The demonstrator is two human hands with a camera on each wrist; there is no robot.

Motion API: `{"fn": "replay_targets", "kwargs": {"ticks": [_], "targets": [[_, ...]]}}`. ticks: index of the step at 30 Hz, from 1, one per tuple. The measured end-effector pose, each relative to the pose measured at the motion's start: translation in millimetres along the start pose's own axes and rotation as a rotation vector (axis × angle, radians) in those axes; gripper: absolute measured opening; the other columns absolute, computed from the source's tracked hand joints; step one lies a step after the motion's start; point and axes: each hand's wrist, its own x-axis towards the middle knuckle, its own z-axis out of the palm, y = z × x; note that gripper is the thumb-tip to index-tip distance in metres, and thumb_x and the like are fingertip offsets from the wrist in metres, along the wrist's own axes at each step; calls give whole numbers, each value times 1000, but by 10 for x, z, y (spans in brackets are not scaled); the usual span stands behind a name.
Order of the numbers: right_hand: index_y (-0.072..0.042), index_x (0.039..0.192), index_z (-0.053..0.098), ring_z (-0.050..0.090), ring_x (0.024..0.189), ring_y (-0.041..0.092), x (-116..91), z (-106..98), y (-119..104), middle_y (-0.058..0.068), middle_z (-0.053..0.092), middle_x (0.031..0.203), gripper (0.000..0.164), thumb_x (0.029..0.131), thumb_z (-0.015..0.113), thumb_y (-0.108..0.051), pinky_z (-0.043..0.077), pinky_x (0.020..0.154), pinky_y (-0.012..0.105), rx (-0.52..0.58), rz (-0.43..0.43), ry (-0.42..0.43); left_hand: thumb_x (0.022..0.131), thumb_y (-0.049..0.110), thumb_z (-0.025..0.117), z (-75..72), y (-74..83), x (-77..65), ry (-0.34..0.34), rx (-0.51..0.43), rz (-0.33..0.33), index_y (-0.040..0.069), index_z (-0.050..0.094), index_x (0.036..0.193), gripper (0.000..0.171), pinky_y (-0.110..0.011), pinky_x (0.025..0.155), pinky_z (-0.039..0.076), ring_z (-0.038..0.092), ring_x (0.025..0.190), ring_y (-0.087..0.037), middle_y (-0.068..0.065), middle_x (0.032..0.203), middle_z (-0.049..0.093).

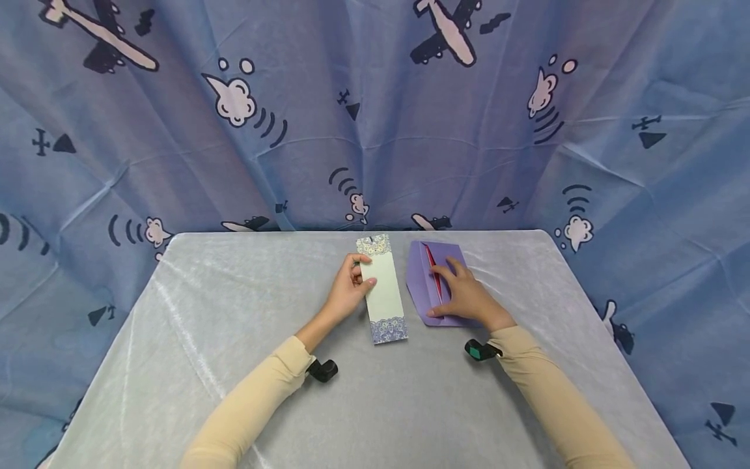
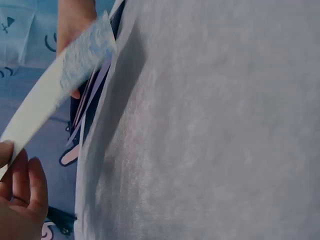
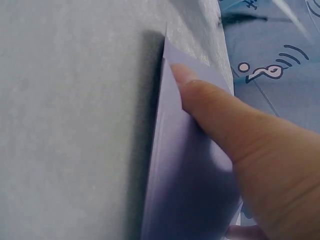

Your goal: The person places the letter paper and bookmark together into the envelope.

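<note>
My left hand (image 1: 344, 292) pinches a long pale paper card (image 1: 385, 290) by its left edge, between thumb and fingers. Lacy printed bands cross both ends of the card, yellowish at the far end and blue at the near one. In the left wrist view the card (image 2: 37, 102) bows and is held up above the cloth. To its right, my right hand (image 1: 469, 298) grips a purple envelope (image 1: 417, 283), its fingers spread along the opening. Something red (image 1: 432, 259) shows as a narrow strip within the opening. In the right wrist view my thumb (image 3: 200, 95) presses at the envelope's edge (image 3: 170, 150).
A pale grey velvety cloth (image 1: 381, 410) covers the table, whose far edge lies just beyond the card and envelope. Behind hangs a blue curtain (image 1: 375, 117) printed with airplanes. A black wrist camera (image 1: 323, 370) is worn on the left wrist, another (image 1: 482, 350) on the right.
</note>
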Motion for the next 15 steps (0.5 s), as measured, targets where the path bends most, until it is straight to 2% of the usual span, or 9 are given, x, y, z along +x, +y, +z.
{"fn": "replay_targets", "kwargs": {"ticks": [2, 5, 7, 11, 15], "targets": [[-15, 144, 46, 33, 136, 60, 1, -4, -1, 34, 23, 155, 100, 62, 90, -50, 39, 102, 70, 2, 1, 0, 90, -4, 65, 5, -6, 19, -36, 60, 15, 4, 48, 126, 41, -18, 53, 32, 37, 56, -6, -5, 67, 44], [-16, 144, 45, 32, 137, 60, 1, -7, -1, 34, 22, 156, 100, 61, 90, -50, 38, 103, 69, 6, 5, -5, 91, 1, 67, 25, -18, 60, -80, 115, 21, 8, 49, 127, 41, -19, 50, 31, 34, 51, -5, 1, 64, 38], [-15, 144, 45, 32, 137, 59, 3, -8, 3, 33, 22, 156, 100, 61, 91, -50, 38, 104, 69, 8, 5, -6, 91, 3, 68, 46, -23, 92, -105, 130, 14, 9, 49, 128, 43, -20, 49, 33, 36, 48, -6, 1, 64, 41], [-16, 145, 45, 32, 138, 59, 14, 5, 19, 33, 22, 157, 101, 61, 90, -51, 38, 104, 68, 5, 5, -9, 91, 2, 67, 84, -55, 161, -148, 145, -6, 8, 47, 131, 45, -20, 48, 38, 42, 47, -8, -8, 75, 58], [-17, 146, 44, 32, 139, 58, 17, 18, 33, 31, 21, 158, 101, 62, 89, -52, 38, 104, 68, 0, 16, -21, 92, 0, 64, 89, -63, 217, -195, 174, 7, 6, 45, 135, 47, -20, 50, 40, 43, 50, -9, -16, 82, 61]]}}
